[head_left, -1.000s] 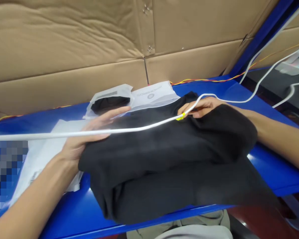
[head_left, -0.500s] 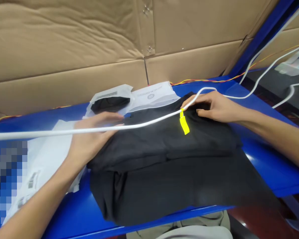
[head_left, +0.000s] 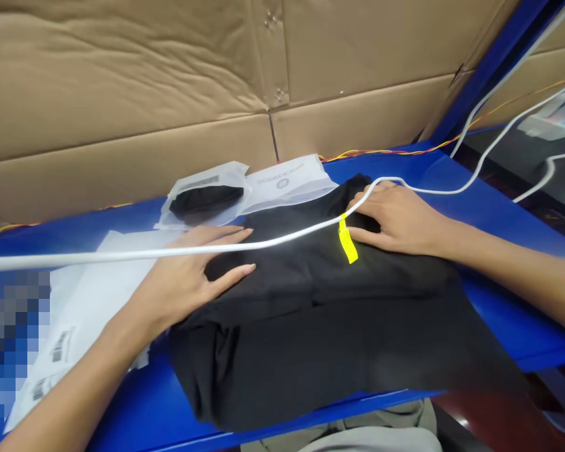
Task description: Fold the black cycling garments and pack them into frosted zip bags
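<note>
Black folded cloth, apparently a garment (head_left: 329, 339), lies across the blue table, its near part reaching the front edge. My left hand (head_left: 188, 270) rests at the cloth's left side, thumb and fingers stretched apart. On the upper right of the cloth is my right hand (head_left: 395, 216), its thumb apart from the bent fingers, black fabric showing between them. A white cable (head_left: 292, 237) with a yellow tag (head_left: 347, 245) passes in front of both hands and hides part of the fingers.
Behind the cloth lie a translucent bag (head_left: 202, 176) with something black inside and a white printed bag (head_left: 287, 179). White packets with barcode labels (head_left: 85, 314) lie at left. Brown padded panels (head_left: 169, 75) stand behind the blue table (head_left: 405, 166); twisted coloured wires (head_left: 371, 152) run along its back.
My left hand has moved right onto the cloth, and its thumb has come into view. My right hand has shifted slightly left and down, its thumb now nearer the yellow tag.
</note>
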`<action>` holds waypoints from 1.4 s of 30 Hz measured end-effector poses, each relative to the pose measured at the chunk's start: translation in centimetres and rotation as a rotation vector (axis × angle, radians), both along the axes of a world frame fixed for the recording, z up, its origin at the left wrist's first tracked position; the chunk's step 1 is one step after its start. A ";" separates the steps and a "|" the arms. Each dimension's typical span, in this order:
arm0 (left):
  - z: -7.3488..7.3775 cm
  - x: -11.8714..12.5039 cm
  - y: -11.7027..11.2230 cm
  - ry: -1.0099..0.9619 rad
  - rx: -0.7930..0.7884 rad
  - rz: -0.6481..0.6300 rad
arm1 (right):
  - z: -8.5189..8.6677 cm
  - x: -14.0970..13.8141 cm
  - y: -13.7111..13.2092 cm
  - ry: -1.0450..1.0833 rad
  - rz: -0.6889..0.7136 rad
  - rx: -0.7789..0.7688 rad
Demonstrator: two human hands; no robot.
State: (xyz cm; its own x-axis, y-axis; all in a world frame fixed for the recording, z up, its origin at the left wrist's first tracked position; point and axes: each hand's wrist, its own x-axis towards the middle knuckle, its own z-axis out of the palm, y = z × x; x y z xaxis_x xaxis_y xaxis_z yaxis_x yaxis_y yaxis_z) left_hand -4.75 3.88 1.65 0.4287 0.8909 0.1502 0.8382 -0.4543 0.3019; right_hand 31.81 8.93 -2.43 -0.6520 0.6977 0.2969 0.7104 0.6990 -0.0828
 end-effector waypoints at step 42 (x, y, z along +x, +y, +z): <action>0.4 2.3 -2.5 0.139 -0.207 -0.592 | 2.0 0.1 -0.2 0.768 0.167 -1.038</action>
State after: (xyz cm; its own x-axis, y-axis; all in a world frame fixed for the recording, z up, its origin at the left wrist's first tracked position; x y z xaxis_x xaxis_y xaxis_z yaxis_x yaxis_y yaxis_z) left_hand -2.41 1.36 2.09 0.8602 0.5015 -0.0921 0.5006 -0.7963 0.3397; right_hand 31.90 8.70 -0.46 -0.6584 0.7527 0.0049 0.1515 0.1389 -0.9787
